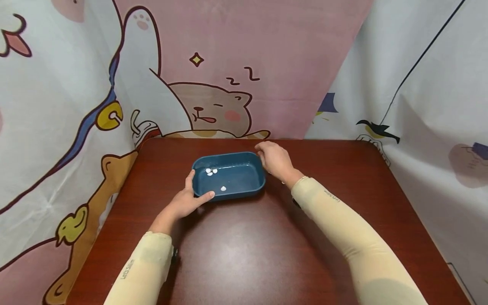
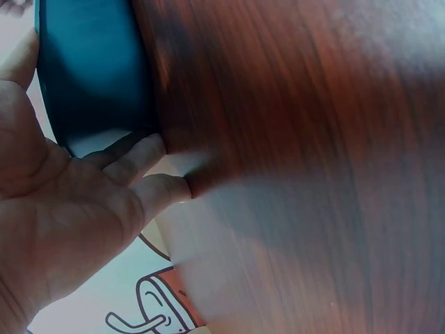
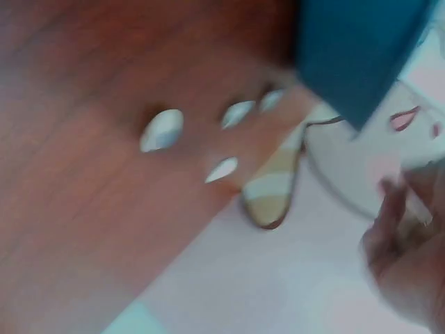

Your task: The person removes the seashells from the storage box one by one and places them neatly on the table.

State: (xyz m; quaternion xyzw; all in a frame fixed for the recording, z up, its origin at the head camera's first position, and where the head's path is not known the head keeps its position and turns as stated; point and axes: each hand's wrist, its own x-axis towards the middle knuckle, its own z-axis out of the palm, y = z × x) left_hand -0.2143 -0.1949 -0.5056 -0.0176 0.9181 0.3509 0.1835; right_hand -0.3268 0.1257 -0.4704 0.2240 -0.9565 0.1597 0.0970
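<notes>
A dark teal rectangular tray (image 1: 236, 195) sits on the table. My left hand (image 1: 184, 201) grips its near left corner, thumb over the front rim and fingers along the left wall. Inside lie several small white shell-like pieces (image 1: 223, 188), most of them clustered toward the left. Just above the tray's far right corner is my right hand (image 1: 276, 160), fingertips curled together. In the right wrist view, a pale sliver (image 3: 418, 207) shows between that hand's fingers, blurred. Several more white pieces (image 3: 163, 130) lie on the table beside the tray, mostly hidden by the right hand in the head view.
The brown wooden table (image 1: 236, 245) ends not far behind the tray. A printed cloth (image 1: 282, 63) with cartoon animals hangs behind it and along both sides.
</notes>
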